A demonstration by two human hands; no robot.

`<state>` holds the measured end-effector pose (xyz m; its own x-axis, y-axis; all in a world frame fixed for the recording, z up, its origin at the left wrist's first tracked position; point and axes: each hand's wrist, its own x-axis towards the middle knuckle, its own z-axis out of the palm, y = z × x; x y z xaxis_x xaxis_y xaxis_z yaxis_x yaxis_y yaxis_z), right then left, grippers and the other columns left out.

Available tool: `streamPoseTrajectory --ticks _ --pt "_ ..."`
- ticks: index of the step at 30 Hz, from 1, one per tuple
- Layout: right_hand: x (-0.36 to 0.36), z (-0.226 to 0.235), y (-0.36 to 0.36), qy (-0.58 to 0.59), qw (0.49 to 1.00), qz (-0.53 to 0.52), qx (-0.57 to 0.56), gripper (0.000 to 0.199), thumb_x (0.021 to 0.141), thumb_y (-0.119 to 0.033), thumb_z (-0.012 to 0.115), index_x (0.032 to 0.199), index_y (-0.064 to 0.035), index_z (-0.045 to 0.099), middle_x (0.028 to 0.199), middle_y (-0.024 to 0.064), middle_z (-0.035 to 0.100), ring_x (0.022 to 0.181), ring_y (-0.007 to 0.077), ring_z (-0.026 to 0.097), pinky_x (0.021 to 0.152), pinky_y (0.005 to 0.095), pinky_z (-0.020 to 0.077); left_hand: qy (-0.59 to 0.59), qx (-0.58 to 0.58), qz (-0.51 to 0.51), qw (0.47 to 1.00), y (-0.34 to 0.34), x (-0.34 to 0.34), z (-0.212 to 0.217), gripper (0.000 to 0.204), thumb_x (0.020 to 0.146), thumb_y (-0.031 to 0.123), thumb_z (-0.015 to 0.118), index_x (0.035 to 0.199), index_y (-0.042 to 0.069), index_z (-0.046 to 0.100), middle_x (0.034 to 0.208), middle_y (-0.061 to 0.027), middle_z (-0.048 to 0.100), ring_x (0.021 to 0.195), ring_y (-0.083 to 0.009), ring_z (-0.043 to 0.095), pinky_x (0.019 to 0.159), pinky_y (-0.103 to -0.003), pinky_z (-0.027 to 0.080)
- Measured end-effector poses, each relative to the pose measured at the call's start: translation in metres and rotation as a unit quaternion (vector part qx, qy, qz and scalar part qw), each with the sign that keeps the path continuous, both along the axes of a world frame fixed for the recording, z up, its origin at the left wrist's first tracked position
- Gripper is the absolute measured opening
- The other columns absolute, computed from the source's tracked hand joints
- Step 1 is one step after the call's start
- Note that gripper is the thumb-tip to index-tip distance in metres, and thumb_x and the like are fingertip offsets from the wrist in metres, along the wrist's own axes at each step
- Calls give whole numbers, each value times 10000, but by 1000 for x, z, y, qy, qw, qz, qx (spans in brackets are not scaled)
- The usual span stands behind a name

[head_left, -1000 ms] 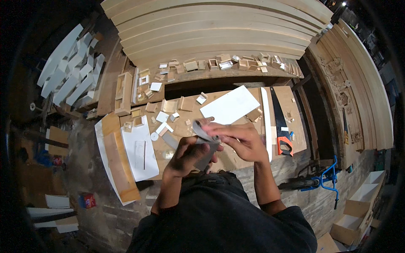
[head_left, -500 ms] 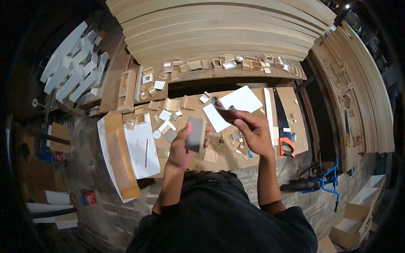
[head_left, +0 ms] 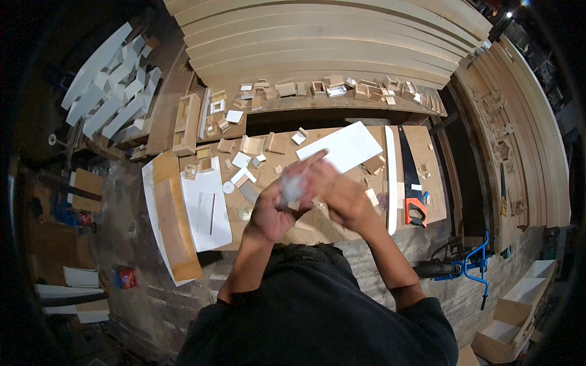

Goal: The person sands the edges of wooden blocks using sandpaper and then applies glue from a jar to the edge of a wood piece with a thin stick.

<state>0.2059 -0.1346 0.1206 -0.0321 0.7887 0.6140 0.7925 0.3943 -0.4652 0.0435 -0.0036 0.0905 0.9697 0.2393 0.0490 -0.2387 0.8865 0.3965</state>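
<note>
In front of my body, over the workbench, my left hand is closed round a small wooden block with a greyish face. My right hand is against or just over that face, its fingers smeared by motion. Whether it holds anything cannot be made out. Behind the hands lies a white board. Near its right end rests a brown piece, perhaps sandpaper. Small wooden boxes and white offcuts are scattered to the left.
A handsaw with an orange and black handle lies at the bench's right, beside a long white strip. White sheets and a wooden plank cover the left end. More little boxes line the rear shelf before stacked boards.
My right hand has come left and down onto the block from above the white board. The dark curled sheet it held no longer shows in it. The block has turned and is blurred.
</note>
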Motion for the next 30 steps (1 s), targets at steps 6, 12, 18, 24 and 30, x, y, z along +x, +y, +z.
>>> streamPoseTrajectory --ticks 6,12,18,24,30 --pt "24 1 13 -79 996 -25 32 481 821 -53 644 1302 -47 628 1354 146 632 1301 352 581 1152 537 416 47 -38 2 998 -8 -7 -9 495 1071 408 432 1415 61 515 1141 -61 627 987 -159 639 839 -327 579" --pt "13 -3 5 -75 997 32 3 483 808 43 616 1277 -65 650 1401 129 610 1341 331 550 1173 556 377 184 24 33 982 -4 -9 9 470 1093 435 381 1279 31 535 984 -65 624 808 -130 596 680 -284 496" --pt "19 1 3 58 993 -100 23 569 748 182 607 1258 -65 661 1303 115 676 1265 324 616 1177 524 367 85 -68 2 994 -1 -12 15 408 1112 444 333 1043 84 512 803 -20 473 672 -107 431 617 -245 397" --pt "-23 -3 10 97 991 -84 23 525 778 155 602 1255 -55 662 1309 142 668 1279 326 607 1168 528 374 73 -36 49 995 4 -23 -8 353 1107 399 393 1128 78 538 844 -42 556 694 -104 495 642 -246 443" --pt "-78 -8 30 63 993 -97 26 486 776 112 679 1235 -45 690 1231 181 688 1225 337 639 1135 531 422 281 258 236 894 -5 -38 -6 559 1118 446 255 1309 20 563 1114 -98 675 976 -167 655 875 -297 514"
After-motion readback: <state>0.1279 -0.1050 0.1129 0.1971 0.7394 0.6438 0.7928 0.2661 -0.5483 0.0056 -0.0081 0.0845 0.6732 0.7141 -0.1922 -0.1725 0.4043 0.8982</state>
